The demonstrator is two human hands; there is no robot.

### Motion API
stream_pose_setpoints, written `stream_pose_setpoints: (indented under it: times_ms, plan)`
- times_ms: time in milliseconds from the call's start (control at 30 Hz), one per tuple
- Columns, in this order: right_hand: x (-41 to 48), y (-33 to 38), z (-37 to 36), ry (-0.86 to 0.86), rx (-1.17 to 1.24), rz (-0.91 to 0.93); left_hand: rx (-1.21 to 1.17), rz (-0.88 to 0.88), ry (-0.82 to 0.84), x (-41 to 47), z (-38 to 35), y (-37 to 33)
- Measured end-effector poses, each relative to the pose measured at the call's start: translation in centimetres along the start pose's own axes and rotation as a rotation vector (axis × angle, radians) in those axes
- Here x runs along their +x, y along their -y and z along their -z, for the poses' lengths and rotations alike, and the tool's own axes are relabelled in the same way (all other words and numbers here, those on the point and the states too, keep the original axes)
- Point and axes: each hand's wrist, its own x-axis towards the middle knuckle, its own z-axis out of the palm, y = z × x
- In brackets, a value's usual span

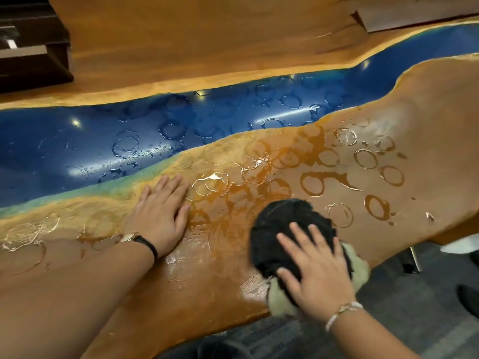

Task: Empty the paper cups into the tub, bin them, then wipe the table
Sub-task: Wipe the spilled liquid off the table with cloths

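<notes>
A wooden table [181, 42] with a blue resin strip [64, 141] down its middle fills the view. Several wet cup rings [313, 183] and smears mark the wood and the blue strip. My right hand [316, 268] presses flat, fingers spread, on a dark cloth [282, 224] with a pale underside, near the table's front edge. My left hand [162, 211] rests flat on the wood to the left of the cloth, fingers straight. No paper cups or tub are in view.
The table's wavy front edge [233, 325] drops to grey carpet [414, 294] at the lower right. A dark piece of furniture [31, 53] stands at the far left beyond the table. A wet smeared patch [197, 257] lies between my hands.
</notes>
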Motion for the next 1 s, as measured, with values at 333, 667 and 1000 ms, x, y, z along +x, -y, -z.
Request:
stream_pose_setpoints:
  times_ms: [333,667,1000]
  plan:
    - [8.0,-0.7,2.7,-0.035,0.105,-0.447,0.006,-0.004,-0.017,0.0,-0.1,0.1]
    - [0.8,7.1,-0.8,-0.027,-0.004,-0.067,0.014,-0.02,-0.003,0.1,0.3,0.0]
    - [7.7,0.6,2.7,-0.05,0.274,-0.443,-0.008,-0.036,-0.025,0.1,0.4,0.0]
